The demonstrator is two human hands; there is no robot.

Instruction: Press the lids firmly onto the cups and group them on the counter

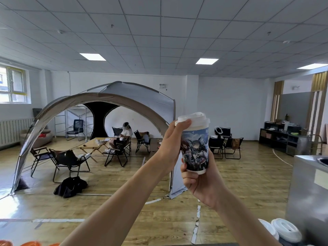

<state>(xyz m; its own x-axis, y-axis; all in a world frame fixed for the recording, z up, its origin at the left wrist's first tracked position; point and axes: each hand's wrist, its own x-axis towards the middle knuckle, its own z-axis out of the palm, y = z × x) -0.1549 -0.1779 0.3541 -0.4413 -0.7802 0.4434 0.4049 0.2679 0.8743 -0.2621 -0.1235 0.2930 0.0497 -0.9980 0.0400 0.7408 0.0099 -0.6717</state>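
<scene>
A tall paper cup printed with a blue-toned cartoon illustration (195, 150) is held up in the air in front of the person, well above the wooden floor (124, 183) and to the left of the grey stainless-steel counter (305, 183). Its long axis stands nearly upright, with the base down and the mouth end up, leaning a touch to the left. A white plastic lid (195, 118) sits on the mouth. The right hand (198, 185) grips the cup's base from below, fingers curled round it. The left hand (170, 144) closes on the top, its thumb lying across the lid's rim; its fingers are hidden behind the cup. Two loose white round lids (285, 229) lie at the lower right, beside the counter. A grey dome tent (138, 96) stands behind.
</scene>
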